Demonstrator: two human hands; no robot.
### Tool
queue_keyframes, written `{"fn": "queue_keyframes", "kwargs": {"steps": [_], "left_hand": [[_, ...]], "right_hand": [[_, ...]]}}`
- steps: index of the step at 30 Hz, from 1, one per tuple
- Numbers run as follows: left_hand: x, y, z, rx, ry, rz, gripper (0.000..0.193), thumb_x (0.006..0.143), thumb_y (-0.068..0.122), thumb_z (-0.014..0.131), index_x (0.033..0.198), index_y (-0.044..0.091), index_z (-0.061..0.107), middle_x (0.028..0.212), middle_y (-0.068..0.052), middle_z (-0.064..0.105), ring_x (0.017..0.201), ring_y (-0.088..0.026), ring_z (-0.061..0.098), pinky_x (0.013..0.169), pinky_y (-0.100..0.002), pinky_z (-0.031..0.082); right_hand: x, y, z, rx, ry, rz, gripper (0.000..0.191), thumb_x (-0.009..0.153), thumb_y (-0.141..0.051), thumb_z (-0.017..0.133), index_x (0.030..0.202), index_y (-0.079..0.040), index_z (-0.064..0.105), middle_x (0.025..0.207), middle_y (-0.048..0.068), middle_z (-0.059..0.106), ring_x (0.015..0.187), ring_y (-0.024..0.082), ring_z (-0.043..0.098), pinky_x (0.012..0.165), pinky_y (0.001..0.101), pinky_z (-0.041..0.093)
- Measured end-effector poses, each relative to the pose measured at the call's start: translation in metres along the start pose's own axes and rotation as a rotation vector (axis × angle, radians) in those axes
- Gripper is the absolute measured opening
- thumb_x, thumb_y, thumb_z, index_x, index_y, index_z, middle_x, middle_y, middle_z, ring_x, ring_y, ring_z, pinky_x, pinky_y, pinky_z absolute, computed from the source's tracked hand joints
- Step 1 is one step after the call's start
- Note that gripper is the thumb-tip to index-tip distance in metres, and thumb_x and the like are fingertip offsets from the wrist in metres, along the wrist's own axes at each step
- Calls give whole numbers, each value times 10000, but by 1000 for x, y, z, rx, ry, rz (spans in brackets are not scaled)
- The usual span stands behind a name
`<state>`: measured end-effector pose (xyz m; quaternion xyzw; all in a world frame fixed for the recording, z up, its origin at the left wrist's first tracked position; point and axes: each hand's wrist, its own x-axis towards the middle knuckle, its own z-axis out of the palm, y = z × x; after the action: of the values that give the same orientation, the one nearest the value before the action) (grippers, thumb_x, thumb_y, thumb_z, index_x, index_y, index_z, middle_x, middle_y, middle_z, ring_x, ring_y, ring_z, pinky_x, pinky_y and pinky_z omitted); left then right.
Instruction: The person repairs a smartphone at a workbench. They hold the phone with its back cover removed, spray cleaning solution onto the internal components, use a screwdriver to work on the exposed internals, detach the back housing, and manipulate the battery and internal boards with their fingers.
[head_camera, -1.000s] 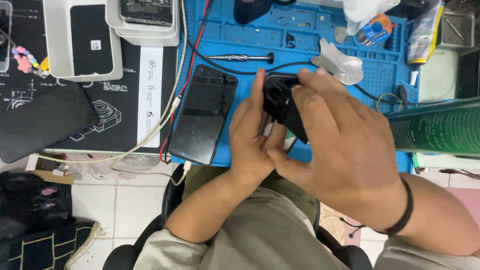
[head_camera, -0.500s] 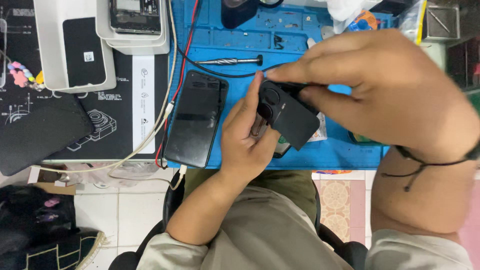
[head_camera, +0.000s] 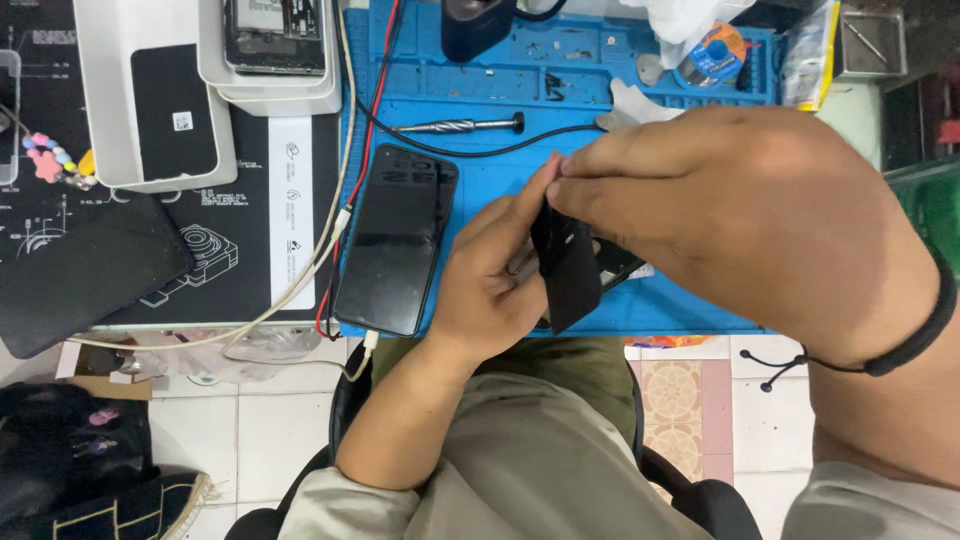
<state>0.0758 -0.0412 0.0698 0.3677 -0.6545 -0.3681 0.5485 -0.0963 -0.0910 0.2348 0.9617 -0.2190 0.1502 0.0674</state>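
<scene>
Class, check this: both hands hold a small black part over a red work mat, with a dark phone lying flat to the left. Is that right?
Not quite: the work mat is blue, not red, as the head view shows. Both the left hand and right hand do hold the small black part, and the dark phone lies flat to the left.

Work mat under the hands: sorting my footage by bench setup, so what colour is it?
Blue work mat, clearest in the head view.

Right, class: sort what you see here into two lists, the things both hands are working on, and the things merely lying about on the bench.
In hand:
- left hand
- right hand
- black phone part, gripped by both

Lying about:
- dark phone on the blue mat
- screwdriver
- red and black wires
- white trays
- solder spool
</scene>
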Motion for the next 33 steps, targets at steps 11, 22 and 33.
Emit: {"fn": "queue_keyframes", "kwargs": {"steps": [11, 22, 33], "left_hand": [[3, 7, 13, -84, 25, 20, 572, 978, 72, 810, 1483, 27, 544, 1104, -75, 725, 984, -156, 700, 878, -257, 552], [10, 11, 8, -102, 87, -142, 198, 971, 104, 802, 1118, 33, 691, 974, -20, 727, 820, -55, 641, 741, -262, 525], [1, 5, 5, -389, 129, -340, 219, 979, 160, 779, 1126, 15, 703, 949, -9, 737, 854, -42, 649, 761, -228, 547]], "right_hand": [[-5, 4, 4, -34, -70, 44, 104, 785, -172, 764, 882, -136, 757, 700, 28, 535, 653, 233, 614, 523, 380, 445], [21, 6, 14, 306, 13, 192, 110, 830, -120, 820, 819, -60, 729, 702, 96, 611, 672, 323, 619, 541, 433, 432], [40, 5, 26, 839, 160, 641, 105, 997, -91, 731, 1003, 1, 680, 824, 41, 627, 730, 129, 574, 634, 295, 454]]}}
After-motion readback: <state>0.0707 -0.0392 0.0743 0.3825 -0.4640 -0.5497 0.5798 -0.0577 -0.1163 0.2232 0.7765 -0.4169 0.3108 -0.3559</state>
